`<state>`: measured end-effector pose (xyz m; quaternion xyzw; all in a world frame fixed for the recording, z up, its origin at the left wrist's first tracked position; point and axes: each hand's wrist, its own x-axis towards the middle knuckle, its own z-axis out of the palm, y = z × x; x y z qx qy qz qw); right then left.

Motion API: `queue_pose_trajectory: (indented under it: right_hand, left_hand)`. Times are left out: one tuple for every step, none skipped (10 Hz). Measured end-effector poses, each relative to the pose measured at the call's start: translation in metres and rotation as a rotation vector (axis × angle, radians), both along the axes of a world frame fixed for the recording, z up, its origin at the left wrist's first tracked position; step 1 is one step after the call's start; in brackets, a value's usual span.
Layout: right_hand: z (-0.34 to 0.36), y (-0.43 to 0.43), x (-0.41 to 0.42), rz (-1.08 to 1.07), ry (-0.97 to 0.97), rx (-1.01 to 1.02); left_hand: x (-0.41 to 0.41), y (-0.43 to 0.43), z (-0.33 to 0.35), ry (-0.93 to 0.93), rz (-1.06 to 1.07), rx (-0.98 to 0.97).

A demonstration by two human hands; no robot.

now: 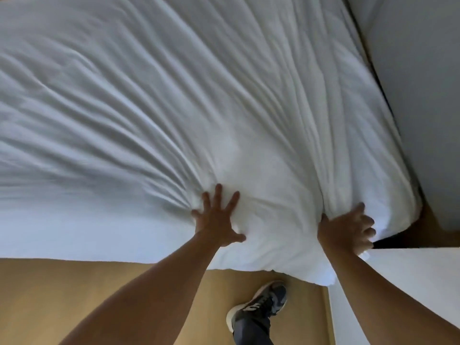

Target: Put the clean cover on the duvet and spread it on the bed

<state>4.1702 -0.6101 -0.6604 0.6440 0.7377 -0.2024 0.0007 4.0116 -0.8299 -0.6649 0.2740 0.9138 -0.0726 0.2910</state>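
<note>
1. Now smoothing: presses the left hand (217, 217) flat on the duvet (174, 95), with fingers spread wide, holding nothing.
2. Lays the right hand (346, 232) on the near right corner of the same duvet, with fingers splayed and blurred; seemingly grips nothing.
3. Finds the duvet already in its white cover and lying across the bed (62, 242), with creases fanning out from under the left palm and the near corner overhanging toward the floor (74, 295).
4. Judges the step as late: spreading and flattening, not covering.
5. Risks dragging the whole cover sideways by pushing hard with one palm, thereby deepening those creases instead of clearing them.
6. Risks pulling the corner off the edge by leaning weight there, given the overhang beside the white ledge (410, 270).
7. Risks treading on hanging cloth with the shoe (261, 305) near the overhang.
</note>
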Motion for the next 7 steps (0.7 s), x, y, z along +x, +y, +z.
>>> queue_pose_trajectory:
  right_hand:
    - [0.018,-0.052,-0.016,0.600,0.051,0.272]
    - [0.015,-0.073,-0.062,0.906,0.007,0.242]
    - [-0.010,-0.053,-0.109,0.835,-0.035,0.128]
    - [-0.053,-0.062,-0.111,0.893,-0.184,0.151]
    - [-0.062,-0.092,-0.102,0.888,-0.207,0.209]
    - [-0.044,-0.101,-0.094,0.913,-0.258,0.121]
    - [-0.006,-0.110,-0.080,0.978,-0.391,-0.110]
  left_hand:
    - [-0.010,-0.016,0.022,-0.058,-0.050,0.061]
    - [-0.053,-0.034,0.040,0.235,-0.143,0.129]
    - [-0.093,-0.059,0.019,0.147,0.057,-0.013]
    - [-0.083,-0.086,-0.018,0.102,0.038,-0.071]
    - [-0.079,-0.097,-0.023,0.128,0.023,-0.010]
    - [-0.082,-0.088,-0.001,0.022,0.062,-0.049]
    - [-0.075,-0.093,0.037,-0.133,0.007,-0.059]
